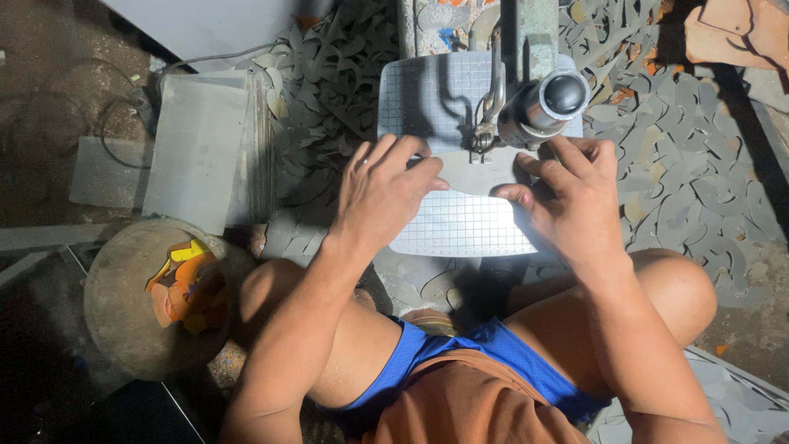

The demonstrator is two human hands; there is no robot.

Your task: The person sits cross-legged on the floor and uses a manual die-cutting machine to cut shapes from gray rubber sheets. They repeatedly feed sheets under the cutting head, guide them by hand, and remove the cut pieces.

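Note:
A small grey sheet piece (477, 174) lies on the gridded white cutting table (460, 226) of a saw machine, under the blade arm (491, 99). My left hand (382, 193) presses flat on the piece's left side, fingers spread. On its right side my right hand (571, 185) holds it down with the fingertips. A round lamp head (552, 103) on the machine sits just above my right hand. I sit on the floor with my bare knees either side of the table.
A stack of grey sheets (197, 148) lies at the left. Beside my left knee stands a round bowl (140, 296) with orange and yellow scraps. Several curved grey offcuts (699, 164) cover the floor around the machine.

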